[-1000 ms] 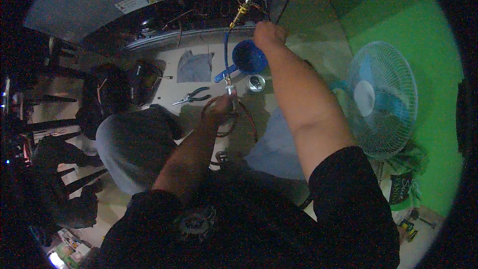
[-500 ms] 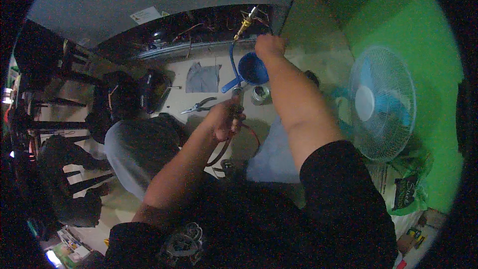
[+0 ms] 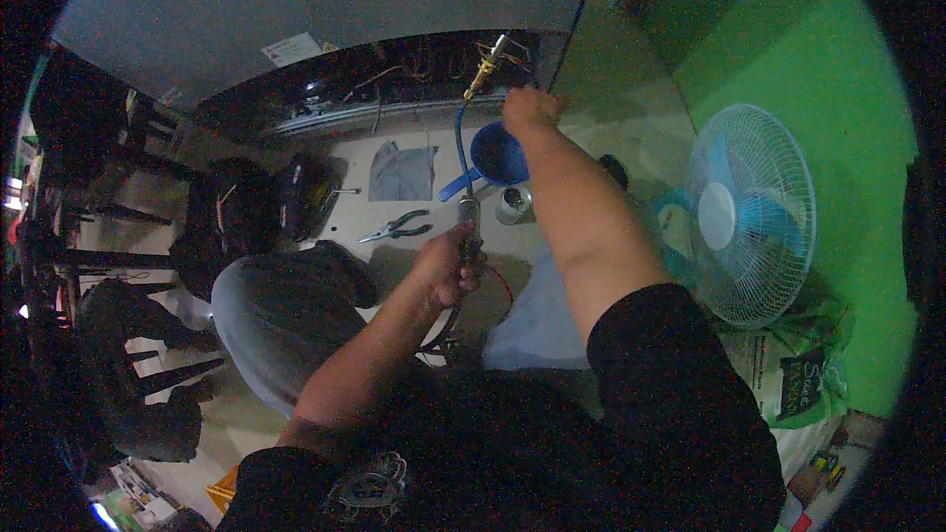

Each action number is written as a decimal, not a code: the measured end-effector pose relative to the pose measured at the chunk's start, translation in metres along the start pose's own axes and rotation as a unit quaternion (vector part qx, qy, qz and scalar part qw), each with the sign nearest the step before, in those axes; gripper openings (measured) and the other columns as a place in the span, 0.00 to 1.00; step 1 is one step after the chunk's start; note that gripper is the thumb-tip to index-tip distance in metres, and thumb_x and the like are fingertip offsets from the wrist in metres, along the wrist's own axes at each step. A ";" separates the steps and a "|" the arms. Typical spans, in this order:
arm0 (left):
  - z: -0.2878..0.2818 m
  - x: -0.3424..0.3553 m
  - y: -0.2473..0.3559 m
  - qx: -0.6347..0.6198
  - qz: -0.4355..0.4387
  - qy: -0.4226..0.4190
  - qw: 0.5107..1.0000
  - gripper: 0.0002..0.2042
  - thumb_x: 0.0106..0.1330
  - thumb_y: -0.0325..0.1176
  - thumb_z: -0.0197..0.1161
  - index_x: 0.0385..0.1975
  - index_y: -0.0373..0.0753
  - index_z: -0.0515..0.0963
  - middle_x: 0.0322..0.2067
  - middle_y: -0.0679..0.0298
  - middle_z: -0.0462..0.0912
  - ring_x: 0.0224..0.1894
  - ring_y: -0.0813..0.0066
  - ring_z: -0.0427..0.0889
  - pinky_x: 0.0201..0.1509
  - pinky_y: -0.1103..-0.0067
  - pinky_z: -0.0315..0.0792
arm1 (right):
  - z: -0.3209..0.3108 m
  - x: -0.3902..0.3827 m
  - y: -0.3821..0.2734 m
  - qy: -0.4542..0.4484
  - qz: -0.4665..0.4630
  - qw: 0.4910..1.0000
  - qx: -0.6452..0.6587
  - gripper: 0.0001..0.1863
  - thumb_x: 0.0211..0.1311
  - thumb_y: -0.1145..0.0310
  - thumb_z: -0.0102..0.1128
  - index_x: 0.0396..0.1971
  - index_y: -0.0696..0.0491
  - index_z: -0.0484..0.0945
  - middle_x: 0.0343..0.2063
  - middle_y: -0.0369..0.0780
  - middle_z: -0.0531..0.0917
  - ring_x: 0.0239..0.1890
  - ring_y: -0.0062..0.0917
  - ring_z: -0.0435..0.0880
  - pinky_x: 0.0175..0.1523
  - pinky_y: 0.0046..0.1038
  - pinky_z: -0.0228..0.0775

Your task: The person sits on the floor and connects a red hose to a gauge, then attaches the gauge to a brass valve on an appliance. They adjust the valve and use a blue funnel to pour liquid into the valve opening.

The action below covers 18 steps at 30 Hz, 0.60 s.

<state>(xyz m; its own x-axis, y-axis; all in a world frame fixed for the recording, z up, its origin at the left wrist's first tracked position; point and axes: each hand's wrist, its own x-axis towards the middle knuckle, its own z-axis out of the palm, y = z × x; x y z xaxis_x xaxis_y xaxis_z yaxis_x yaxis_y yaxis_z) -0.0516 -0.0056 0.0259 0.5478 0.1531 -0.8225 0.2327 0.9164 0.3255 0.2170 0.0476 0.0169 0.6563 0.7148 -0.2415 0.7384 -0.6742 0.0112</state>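
Observation:
My left hand (image 3: 453, 271) is wrapped around the handle of a gas torch (image 3: 463, 143). The torch has a blue neck and a brass and silver burner tip, which points up toward the low opening of a large grey appliance (image 3: 394, 0). No flame shows at the tip. From the handle a reddish hose (image 3: 501, 281) runs down between my legs. Stretched far forward, my right hand (image 3: 532, 110) is closed beside the opening, right of the burner; whatever its fingers hold is hidden. Thin copper tubes (image 3: 389, 71) show inside the dark opening.
On the tiled floor lie a blue dipper (image 3: 501, 153), a small tin (image 3: 513, 205), pliers (image 3: 396, 227) and a grey cloth (image 3: 404, 172). A black bag (image 3: 307, 192) sits to the left, near dark chairs. At right a fan (image 3: 754, 217) stands by the green wall (image 3: 818, 59).
The whole view has shifted slightly, so things sit a little lower. Both hands keep their places by the torch handle and the opening, with the burner tip still at the opening.

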 end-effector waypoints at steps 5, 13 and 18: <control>0.001 0.003 -0.003 0.014 0.020 -0.005 1.000 0.07 0.70 0.35 0.44 0.37 0.40 0.68 0.19 0.64 0.71 0.10 0.80 0.61 0.09 0.83 0.55 | 0.004 0.002 -0.001 0.012 0.023 0.998 0.049 0.14 0.60 0.63 0.56 0.45 0.46 0.83 0.48 0.40 0.83 0.52 0.38 0.82 0.59 0.55 0.64; 0.000 0.006 -0.004 0.017 0.016 -0.007 1.000 0.07 0.72 0.35 0.43 0.34 0.41 0.66 0.18 0.67 0.68 0.10 0.80 0.62 0.09 0.83 0.56 | 0.007 0.009 -0.002 -0.002 0.038 0.998 0.057 0.15 0.59 0.61 0.58 0.44 0.47 0.83 0.47 0.40 0.84 0.51 0.38 0.82 0.57 0.58 0.65; -0.004 0.010 -0.006 0.026 0.021 -0.008 0.999 0.07 0.72 0.35 0.43 0.35 0.41 0.66 0.19 0.66 0.69 0.11 0.79 0.64 0.09 0.83 0.58 | 0.010 0.009 0.000 0.030 0.037 0.996 0.082 0.15 0.59 0.60 0.57 0.42 0.49 0.84 0.49 0.42 0.83 0.52 0.39 0.81 0.58 0.57 0.66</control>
<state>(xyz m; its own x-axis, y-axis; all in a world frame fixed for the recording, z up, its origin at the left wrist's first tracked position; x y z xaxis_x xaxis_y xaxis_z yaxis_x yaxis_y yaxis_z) -0.0510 -0.0075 0.0140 0.5700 0.1848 -0.8006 0.2503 0.8890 0.3834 0.2215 0.0524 0.0053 0.7190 0.6693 -0.1872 0.6566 -0.7425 -0.1326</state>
